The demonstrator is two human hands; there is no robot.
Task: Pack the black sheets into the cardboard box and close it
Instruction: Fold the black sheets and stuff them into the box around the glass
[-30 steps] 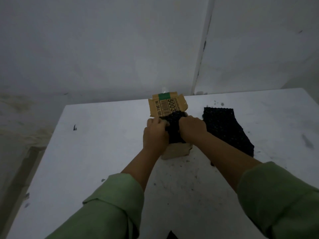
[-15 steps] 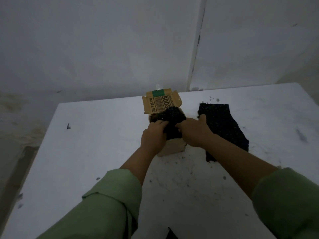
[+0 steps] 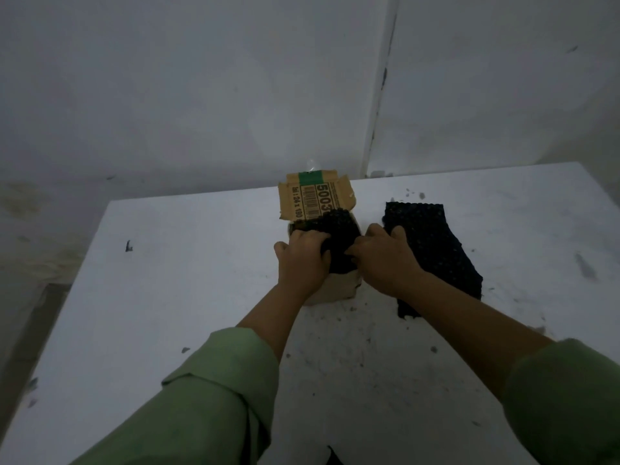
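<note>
A small cardboard box stands in the middle of the white table, its printed lid flap raised at the back. A folded black bumpy sheet bulges out of the box's open top. My left hand grips the sheet's left side and the box's left wall. My right hand presses the sheet's right side, fingers curled on it. More black sheets lie flat on the table just right of the box, partly under my right wrist.
The white table is speckled with small dark crumbs around the box. Its far edge meets a white wall close behind the box. The table's left edge drops to a dim floor.
The view shifted slightly. Both hands stay on the black sheet in the box; my right hand has moved a little to the right side of the box, fingers spread toward the flat sheets.
</note>
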